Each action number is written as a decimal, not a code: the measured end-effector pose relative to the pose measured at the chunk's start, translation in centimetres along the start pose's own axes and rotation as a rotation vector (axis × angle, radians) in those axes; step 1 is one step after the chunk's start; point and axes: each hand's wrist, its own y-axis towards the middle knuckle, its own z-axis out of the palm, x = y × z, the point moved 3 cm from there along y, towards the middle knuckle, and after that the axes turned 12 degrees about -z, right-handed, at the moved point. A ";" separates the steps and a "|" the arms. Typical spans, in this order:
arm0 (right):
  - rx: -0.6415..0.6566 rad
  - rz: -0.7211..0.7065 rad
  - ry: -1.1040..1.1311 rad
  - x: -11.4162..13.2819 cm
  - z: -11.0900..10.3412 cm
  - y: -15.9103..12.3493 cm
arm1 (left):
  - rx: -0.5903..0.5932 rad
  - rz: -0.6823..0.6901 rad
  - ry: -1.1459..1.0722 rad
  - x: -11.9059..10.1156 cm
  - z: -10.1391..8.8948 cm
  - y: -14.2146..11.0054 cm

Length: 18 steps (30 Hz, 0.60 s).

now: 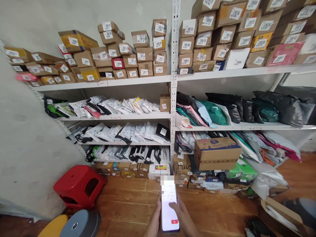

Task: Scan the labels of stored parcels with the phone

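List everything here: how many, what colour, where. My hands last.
phone: one, white-screened, in both hands
shelving: two bays, white, ahead
boxes: many, mostly brown, mainly top and bottom
parcel bags: many, mixed colours, lower shelves
large box: one, brown, low right
clear bag: one, whitish, floor right
open box: one, brown, bottom right
dark items: several, blackish, bottom right
square stool: one, red, floor left
round stools: two, grey and yellow, bottom left
floor: one, brown, underfoot
walls: two, pale, left and back
left hand: one, bare, on phone
right hand: one, bare, on phone
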 end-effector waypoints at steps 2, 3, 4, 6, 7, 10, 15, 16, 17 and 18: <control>-0.014 -0.030 -0.051 1.0 0.0 -0.1 | -0.025 0.003 0.031 -0.1 0.7 -0.5; -0.017 -0.029 -0.062 1.3 0.0 -0.1 | -0.074 0.009 0.041 -0.2 0.9 -0.7; -0.015 -0.020 -0.066 1.6 0.0 0.0 | -0.107 0.011 0.050 -0.2 1.1 -0.8; -0.008 -0.017 -0.074 1.9 -0.1 0.2 | -0.146 0.044 0.059 -0.3 1.3 -1.0; -0.006 -0.015 -0.077 1.9 -0.1 0.4 | -0.146 0.047 0.065 -0.4 1.4 -1.1; 0.009 -0.015 -0.086 1.7 0.0 0.6 | -0.143 0.037 0.099 -0.4 1.6 -1.3; 0.017 -0.021 -0.091 1.5 0.2 0.8 | -0.148 0.156 0.149 -0.5 1.6 -1.6; 0.027 -0.017 -0.083 1.4 0.2 0.9 | -0.148 0.156 0.141 -0.5 1.6 -1.5; 0.042 -0.011 -0.070 1.3 0.0 1.0 | -0.149 0.144 0.126 -0.5 1.6 -1.3; 0.063 -0.004 -0.054 1.3 -0.2 1.0 | -0.153 0.126 0.106 -0.5 1.6 -1.2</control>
